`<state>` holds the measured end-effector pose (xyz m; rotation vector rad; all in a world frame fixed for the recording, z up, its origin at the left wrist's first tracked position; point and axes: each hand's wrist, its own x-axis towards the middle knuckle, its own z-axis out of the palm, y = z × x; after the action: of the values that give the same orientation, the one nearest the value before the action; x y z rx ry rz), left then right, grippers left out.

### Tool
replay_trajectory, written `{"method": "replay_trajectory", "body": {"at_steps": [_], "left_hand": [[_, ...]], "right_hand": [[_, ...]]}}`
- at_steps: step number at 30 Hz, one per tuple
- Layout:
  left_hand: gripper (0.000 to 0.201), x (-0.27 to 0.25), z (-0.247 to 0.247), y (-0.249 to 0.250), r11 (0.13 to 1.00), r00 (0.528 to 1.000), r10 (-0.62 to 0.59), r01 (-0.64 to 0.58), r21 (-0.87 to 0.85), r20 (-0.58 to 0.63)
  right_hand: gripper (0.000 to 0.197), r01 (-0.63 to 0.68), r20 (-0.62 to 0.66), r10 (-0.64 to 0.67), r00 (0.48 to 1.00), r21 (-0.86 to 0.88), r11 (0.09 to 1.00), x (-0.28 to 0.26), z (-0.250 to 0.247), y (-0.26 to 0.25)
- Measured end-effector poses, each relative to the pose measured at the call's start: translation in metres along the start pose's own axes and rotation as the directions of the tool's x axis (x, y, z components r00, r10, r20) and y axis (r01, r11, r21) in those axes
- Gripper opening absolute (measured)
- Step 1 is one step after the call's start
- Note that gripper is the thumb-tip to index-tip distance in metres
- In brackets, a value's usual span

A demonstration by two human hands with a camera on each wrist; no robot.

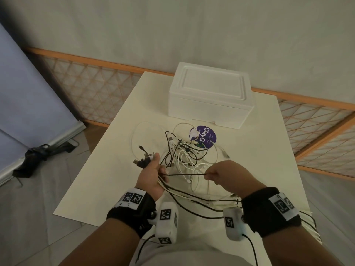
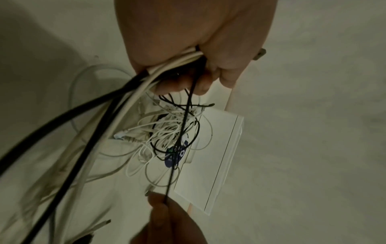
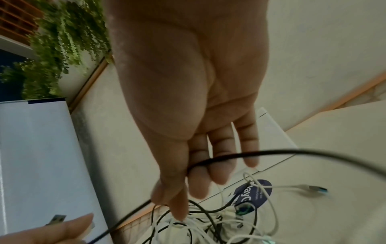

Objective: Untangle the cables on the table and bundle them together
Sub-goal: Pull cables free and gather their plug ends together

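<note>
The thin black cable [image 1: 184, 174] runs taut, nearly level, between the hands. The left hand [image 1: 151, 176] clamps a bunch of cable ends; the right hand [image 1: 223, 175] pinches this cable, tangled pile [image 1: 184, 152] lying beyond both on the table.

Lighting, head view: dim, even, no glare; your bench [image 1: 249, 169] reads a dull cream. Edges: wide-angle bend, dark vignette at the upper left corner. Left wrist view: murky, greenish (a broad soft shadow at upper left), near cables [image 2: 62, 132] smeared. Right wrist view: motion blur throughout, foliage streaked.
</note>
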<state>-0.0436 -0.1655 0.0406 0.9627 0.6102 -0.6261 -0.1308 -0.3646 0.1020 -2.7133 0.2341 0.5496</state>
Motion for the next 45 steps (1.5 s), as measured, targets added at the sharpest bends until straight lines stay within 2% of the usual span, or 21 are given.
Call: {"method": "replay_trajectory", "body": {"at_steps": [3, 4, 5, 7, 9, 11, 13, 14, 15, 17, 19, 22, 25, 29, 34, 37, 38, 40, 42, 45], "left_hand": [[0.032, -0.002, 0.005, -0.001, 0.997, 1.000, -0.006, 0.007, -0.080, 0.015], [0.031, -0.002, 0.006, 0.001, 0.995, 0.999, -0.003, 0.007, -0.102, 0.042], [0.031, -0.002, 0.008, 0.001, 0.994, 0.997, 0.002, 0.005, -0.106, 0.071], [0.034, -0.007, 0.014, -0.001, 0.998, 0.992, 0.017, -0.008, -0.069, 0.127], [0.041, -0.013, 0.020, -0.004, 0.999, 0.982, 0.049, -0.047, -0.015, 0.184], [0.052, -0.019, 0.024, -0.003, 0.995, 0.971, 0.069, -0.085, 0.060, 0.229], [0.058, -0.022, 0.026, 0.002, 0.993, 0.966, 0.083, -0.100, 0.060, 0.246], [0.058, -0.022, 0.025, 0.005, 0.995, 0.965, 0.099, -0.104, 0.008, 0.243], [0.058, -0.022, 0.024, 0.009, 0.993, 0.964, 0.118, -0.109, -0.050, 0.240], [0.059, -0.021, 0.021, 0.018, 0.988, 0.967, 0.131, -0.108, -0.112, 0.218], [0.061, -0.019, 0.015, 0.026, 0.987, 0.976, 0.114, -0.090, -0.133, 0.184], [0.058, -0.015, 0.004, 0.032, 0.987, 0.987, 0.090, -0.071, -0.142, 0.132], [0.056, -0.013, -0.005, 0.021, 0.993, 0.993, 0.048, -0.035, -0.113, 0.112], [0.052, -0.007, -0.021, 0.018, 0.997, 0.998, 0.034, -0.031, -0.065, 0.045], [0.042, -0.001, -0.040, -0.002, 1.000, 0.996, -0.013, 0.011, -0.021, -0.086], [0.029, 0.002, -0.049, -0.010, 1.000, 0.986, 0.007, -0.008, -0.005, -0.164], [0.026, 0.003, -0.051, -0.012, 1.000, 0.983, 0.012, -0.014, -0.008, -0.184], [0.023, 0.003, -0.053, -0.015, 1.000, 0.981, 0.005, -0.010, -0.028, -0.193], [0.025, 0.003, -0.051, -0.018, 1.000, 0.985, -0.008, 0.003, -0.028, -0.170], [0.028, 0.001, -0.043, -0.021, 0.998, 0.996, 0.014, -0.009, 0.058, -0.085]], "right_hand": [[0.028, 0.012, 0.140, 0.009, 0.990, -0.150, 0.989, 0.001, 0.003, -0.006], [0.037, 0.046, 0.162, -0.018, 0.987, -0.171, 0.984, 0.002, 0.003, -0.010], [0.050, 0.080, 0.158, -0.057, 0.986, -0.142, 0.987, 0.001, 0.002, -0.015], [0.073, 0.121, 0.096, -0.128, 0.987, 0.081, 0.989, 0.003, -0.001, -0.031], [0.085, 0.195, 0.031, -0.210, 0.977, 0.252, 0.948, 0.014, 0.004, -0.054], [0.073, 0.216, 0.064, -0.257, 0.964, 0.377, 0.901, 0.024, 0.015, -0.068], [0.043, 0.117, 0.163, -0.251, 0.954, 0.571, 0.813, 0.028, 0.021, -0.073], [0.031, 0.087, 0.204, -0.254, 0.945, 0.592, 0.801, 0.027, 0.022, -0.073], [0.024, 0.098, 0.230, -0.255, 0.939, 0.533, 0.840, 0.025, 0.019, -0.073], [0.030, 0.144, 0.241, -0.231, 0.943, 0.330, 0.933, 0.021, 0.015, -0.067], [0.033, 0.129, 0.264, -0.193, 0.945, 0.239, 0.962, 0.015, 0.011, -0.055], [0.026, 0.027, 0.347, -0.139, 0.927, 0.308, 0.951, 0.004, 0.004, -0.027], [0.033, -0.106, 0.388, -0.087, 0.918, 0.449, 0.887, -0.007, 0.007, 0.000], [0.045, -0.159, 0.414, -0.044, 0.909, 0.445, 0.881, -0.022, 0.022, 0.022], [0.050, -0.302, 0.505, 0.036, 0.862, 0.457, 0.836, -0.029, 0.050, 0.033], [0.057, -0.387, 0.455, 0.162, 0.875, 0.459, 0.800, -0.027, 0.066, 0.029], [0.055, -0.370, 0.384, 0.202, 0.901, 0.434, 0.822, -0.023, 0.071, 0.028], [0.038, -0.271, 0.154, 0.232, 0.961, 0.328, 0.905, -0.013, 0.084, 0.033], [0.033, -0.201, 0.039, 0.197, 0.980, 0.188, 0.961, -0.003, 0.094, 0.033], [0.038, -0.076, 0.074, 0.082, 0.994, -0.084, 0.994, 0.007, 0.110, 0.027]]}}
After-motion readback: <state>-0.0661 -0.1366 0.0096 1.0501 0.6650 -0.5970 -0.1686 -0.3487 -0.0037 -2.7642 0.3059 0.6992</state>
